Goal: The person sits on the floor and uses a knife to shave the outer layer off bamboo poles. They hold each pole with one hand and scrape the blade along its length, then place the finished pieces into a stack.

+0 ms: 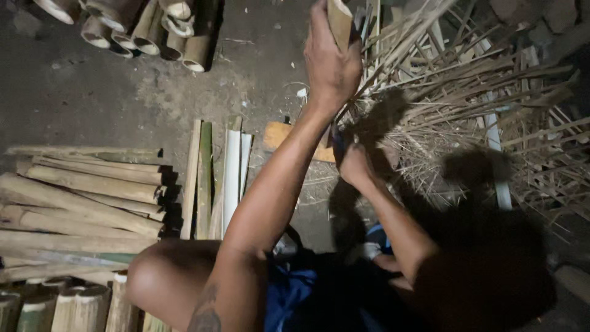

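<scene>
On the dark ground, a person is splitting bamboo among piles.
Split strips (485, 117) are lying at two o'clock, poles (80, 203) at nine; the left hand (332, 61) is gripping a bamboo piece (339, 21) upright at twelve, probably for steadying, while the right hand (355, 165) is closing on something I cannot tell.

Dirt floor strewn with bamboo

The bare dirt floor (80, 92) carries split bamboo poles (80, 197) stacked at the left, cut bamboo tubes (147, 27) piled at the far left, flat bamboo slats (215, 178) lying side by side in the middle, a small wooden board (279, 135) beyond them, and a tangled heap of thin strips (491, 110) at the right.
</scene>
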